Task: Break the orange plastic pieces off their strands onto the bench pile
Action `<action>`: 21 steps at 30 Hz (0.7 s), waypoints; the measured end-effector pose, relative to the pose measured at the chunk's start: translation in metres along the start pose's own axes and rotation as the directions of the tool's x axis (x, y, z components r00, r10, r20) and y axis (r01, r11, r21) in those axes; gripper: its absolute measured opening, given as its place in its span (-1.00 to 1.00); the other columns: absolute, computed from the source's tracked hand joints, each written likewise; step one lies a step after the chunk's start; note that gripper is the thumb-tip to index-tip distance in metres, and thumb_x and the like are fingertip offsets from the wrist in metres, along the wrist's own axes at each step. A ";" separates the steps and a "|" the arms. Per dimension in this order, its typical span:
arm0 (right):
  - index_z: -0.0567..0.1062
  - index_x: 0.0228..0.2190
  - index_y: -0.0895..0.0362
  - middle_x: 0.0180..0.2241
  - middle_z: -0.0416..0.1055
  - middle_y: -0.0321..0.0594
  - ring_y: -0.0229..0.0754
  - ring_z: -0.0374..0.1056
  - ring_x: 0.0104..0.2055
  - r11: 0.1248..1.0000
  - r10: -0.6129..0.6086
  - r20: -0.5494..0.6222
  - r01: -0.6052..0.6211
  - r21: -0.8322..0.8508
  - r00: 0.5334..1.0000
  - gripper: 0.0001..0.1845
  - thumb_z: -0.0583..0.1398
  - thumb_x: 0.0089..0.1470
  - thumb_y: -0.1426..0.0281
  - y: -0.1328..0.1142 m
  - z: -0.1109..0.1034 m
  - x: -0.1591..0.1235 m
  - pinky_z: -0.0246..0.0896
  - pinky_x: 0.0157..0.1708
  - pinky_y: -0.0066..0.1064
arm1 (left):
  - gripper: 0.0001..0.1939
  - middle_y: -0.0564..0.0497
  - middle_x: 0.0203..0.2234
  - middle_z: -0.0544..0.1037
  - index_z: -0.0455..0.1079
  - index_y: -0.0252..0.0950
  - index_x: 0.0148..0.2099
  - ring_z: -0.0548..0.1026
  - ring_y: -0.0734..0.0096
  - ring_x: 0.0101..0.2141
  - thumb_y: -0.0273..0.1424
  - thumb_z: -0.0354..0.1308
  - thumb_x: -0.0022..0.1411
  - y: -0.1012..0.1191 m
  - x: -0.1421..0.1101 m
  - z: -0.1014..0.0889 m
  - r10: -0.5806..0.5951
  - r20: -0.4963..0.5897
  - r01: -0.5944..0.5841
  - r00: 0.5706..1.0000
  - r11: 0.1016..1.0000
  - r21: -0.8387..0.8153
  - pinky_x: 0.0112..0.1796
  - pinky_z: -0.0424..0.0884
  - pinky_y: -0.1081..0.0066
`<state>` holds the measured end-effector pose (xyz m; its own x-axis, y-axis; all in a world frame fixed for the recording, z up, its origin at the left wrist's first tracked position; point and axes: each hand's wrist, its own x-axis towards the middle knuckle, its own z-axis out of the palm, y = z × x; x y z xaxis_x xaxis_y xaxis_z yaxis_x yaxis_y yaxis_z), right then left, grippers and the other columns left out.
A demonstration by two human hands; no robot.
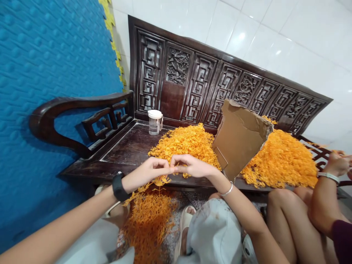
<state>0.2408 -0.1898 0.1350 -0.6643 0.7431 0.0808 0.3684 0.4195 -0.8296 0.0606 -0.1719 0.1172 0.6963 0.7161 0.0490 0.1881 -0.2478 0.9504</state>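
My left hand (157, 168) and my right hand (191, 165) meet at the fingertips, above the front edge of a dark wooden bench. Both are closed in a pinch. Thin orange strands (162, 180) hang just under my left fingers and lead down to a tangled orange heap (150, 214) between my legs. What sits between my right fingertips is too small to make out. Behind my hands, a pile of small curly orange pieces (189, 141) lies on the bench.
A brown cardboard sheet (240, 135) stands tilted between that pile and a larger orange pile (283, 161). A lidded clear bottle (155, 124) is on the bench seat (123, 145), left of the piles. At the right edge are another person's hand (337, 164) and knees (284, 209).
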 end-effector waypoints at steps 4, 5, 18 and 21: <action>0.31 -0.46 0.23 -0.49 0.26 -0.32 -0.37 0.17 -0.43 0.939 -0.103 0.145 0.048 0.341 0.984 -0.87 0.14 0.01 0.40 0.001 -0.009 0.000 0.09 -0.36 -0.47 | -0.71 0.09 -0.67 0.36 0.29 -0.32 -0.61 0.26 0.51 -0.57 -0.26 0.08 0.05 0.009 -0.006 0.003 0.041 0.104 -0.022 0.994 0.984 -0.177 -0.49 0.15 0.49; 0.32 -0.47 0.24 -0.50 0.27 -0.31 -0.37 0.18 -0.44 0.925 -0.119 0.167 0.048 0.378 0.979 -0.84 0.16 0.00 0.38 0.001 -0.010 -0.001 0.08 -0.37 -0.47 | -0.71 0.09 -0.68 0.36 0.30 -0.33 -0.61 0.26 0.51 -0.59 -0.28 0.08 0.05 0.010 -0.007 0.005 0.038 0.136 -0.008 0.990 0.977 -0.215 -0.50 0.14 0.48; 0.47 -0.51 0.10 -0.57 0.25 -0.34 -0.36 0.17 -0.53 0.765 -0.061 -0.554 0.395 0.508 0.830 -0.87 0.26 -0.18 0.32 0.019 -0.026 -0.018 0.13 -0.49 -0.48 | -0.66 0.05 -0.64 0.31 0.23 -0.28 -0.63 0.23 0.47 -0.58 -0.22 0.09 0.09 0.024 -0.030 -0.009 0.193 -0.035 -0.191 0.981 0.904 -0.383 -0.55 0.13 0.46; 0.45 -0.42 0.11 -0.57 0.25 -0.38 -0.40 0.14 -0.54 0.795 0.189 -0.829 0.413 0.443 0.526 -0.83 0.23 -0.17 0.34 0.044 -0.046 -0.019 0.12 -0.48 -0.52 | -0.70 0.04 -0.59 0.34 0.30 -0.30 -0.59 0.24 0.48 -0.56 -0.21 0.15 0.03 0.008 -0.014 -0.002 0.069 -0.016 -0.071 0.997 0.970 -0.232 -0.55 0.16 0.49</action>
<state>0.2993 -0.1615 0.1227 0.2594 0.9025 0.3438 -0.2697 0.4095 -0.8715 0.0504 -0.1827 0.1248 0.6966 0.7075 0.1195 -0.0277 -0.1399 0.9898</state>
